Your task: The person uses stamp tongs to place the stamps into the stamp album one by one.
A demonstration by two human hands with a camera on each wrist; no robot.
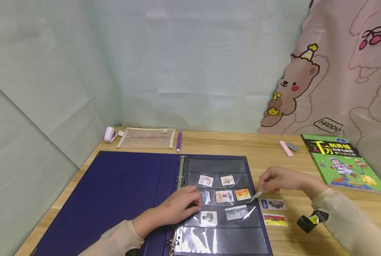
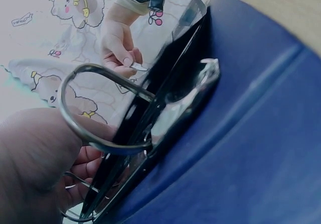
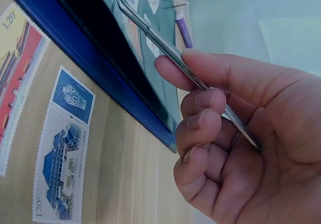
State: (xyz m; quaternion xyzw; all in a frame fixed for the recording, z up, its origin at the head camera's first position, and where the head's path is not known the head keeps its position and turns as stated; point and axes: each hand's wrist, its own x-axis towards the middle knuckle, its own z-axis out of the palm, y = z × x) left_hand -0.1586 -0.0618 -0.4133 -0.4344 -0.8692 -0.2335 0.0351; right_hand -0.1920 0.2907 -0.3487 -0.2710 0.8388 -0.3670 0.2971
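A dark blue ring-binder stamp album (image 1: 123, 185) lies spread flat, with a black pocket page (image 1: 222, 240) on its right side. Several stamps sit in the page's clear strips, among them an orange-red stamp (image 1: 242, 194). My right hand (image 1: 280, 179) pinches metal tweezers (image 3: 173, 56) between thumb and fingers. Their tips reach the page's right edge, beside the orange-red stamp. My left hand (image 1: 180, 206) rests on the page's left part near the rings, fingers loosely bent, partly covering a blue stamp. Right of the album lie a blue-and-white stamp (image 1: 273, 204) and a red-yellow stamp (image 1: 275, 220).
Behind the album are a white stapler-like item (image 1: 109, 134), a mesh zip pouch (image 1: 147, 138) and a purple pen (image 1: 179, 141). A pink block (image 1: 285, 148) and a grey-green block (image 1: 293, 147) lie right of them. A green book (image 1: 345, 163) is at far right.
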